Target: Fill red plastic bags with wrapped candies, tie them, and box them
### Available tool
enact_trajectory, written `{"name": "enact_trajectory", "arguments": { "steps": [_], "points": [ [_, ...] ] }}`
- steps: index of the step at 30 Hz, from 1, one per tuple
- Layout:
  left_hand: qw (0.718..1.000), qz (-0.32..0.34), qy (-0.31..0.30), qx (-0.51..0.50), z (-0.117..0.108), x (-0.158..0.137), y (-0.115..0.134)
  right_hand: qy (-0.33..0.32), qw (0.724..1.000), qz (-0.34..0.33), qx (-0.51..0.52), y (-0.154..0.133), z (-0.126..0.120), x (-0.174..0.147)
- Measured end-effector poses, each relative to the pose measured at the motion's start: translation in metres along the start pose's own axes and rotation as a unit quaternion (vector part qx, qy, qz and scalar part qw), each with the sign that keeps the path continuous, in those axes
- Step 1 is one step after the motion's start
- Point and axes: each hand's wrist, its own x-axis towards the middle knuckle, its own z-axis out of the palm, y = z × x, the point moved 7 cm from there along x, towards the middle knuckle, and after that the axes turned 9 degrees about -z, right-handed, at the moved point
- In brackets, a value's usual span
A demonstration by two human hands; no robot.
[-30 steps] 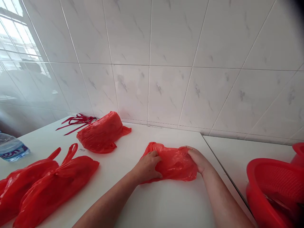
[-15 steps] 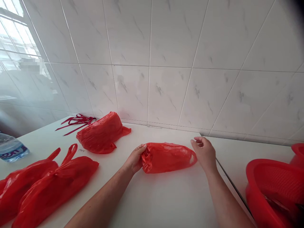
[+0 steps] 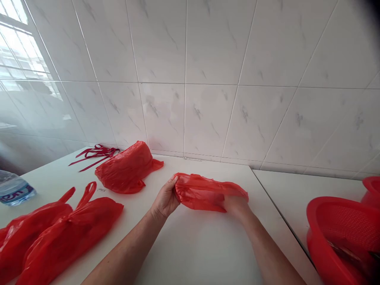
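Note:
A thin red plastic bag [image 3: 202, 192] is held just above the white table, stretched sideways between my hands. My left hand [image 3: 166, 198] is closed on the bag's left end, thumb on top. My right hand [image 3: 236, 204] reaches into the right end of the bag. Its fingers are behind the see-through red film, so their pose is hidden. To the left of my left hand, a red bag [image 3: 126, 168] wrapped round something bulky lies near the wall.
Two filled, knotted red bags [image 3: 74, 233] lie at the front left, near a water bottle [image 3: 16, 190]. Dark red ribbons [image 3: 99, 152] rest by the tiled wall. A red plastic basket [image 3: 323, 237] stands at the right, past a seam between tabletops; another red container [image 3: 372, 190] is behind it.
My right hand has moved left and gone into the bag's right end. The bag has flattened and shifted slightly. My left hand has kept its grip on the left end.

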Motion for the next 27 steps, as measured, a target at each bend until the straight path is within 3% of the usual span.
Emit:
{"name": "enact_trajectory", "arguments": {
  "steps": [5,8,11,16,20,23,27],
  "points": [
    [0.994,-0.054,0.018,0.095,-0.013,-0.001,0.004,-0.181,0.982,-0.002,0.045,0.011,-0.01,-0.011],
    [0.978,-0.137,0.009,0.159,-0.016,-0.005,-0.007,-0.21,0.973,0.002,0.094,0.015,-0.022,-0.016],
    [0.97,-0.177,0.01,0.169,-0.014,-0.007,-0.02,-0.186,0.976,0.021,0.112,0.019,-0.029,-0.017],
    [0.985,-0.132,0.066,0.084,-0.015,0.001,-0.033,-0.17,0.985,0.019,-0.001,0.015,-0.016,-0.016],
    [0.985,-0.125,0.113,0.029,-0.023,0.005,-0.041,-0.146,0.989,-0.01,-0.033,-0.011,-0.012,-0.018],
    [0.98,-0.152,0.124,0.015,-0.025,0.005,-0.049,-0.077,0.995,-0.033,-0.05,-0.046,-0.035,-0.034],
    [0.976,-0.182,0.107,0.043,-0.025,0.006,-0.055,0.028,0.993,-0.077,-0.08,-0.096,-0.081,-0.083]
  ]
}}
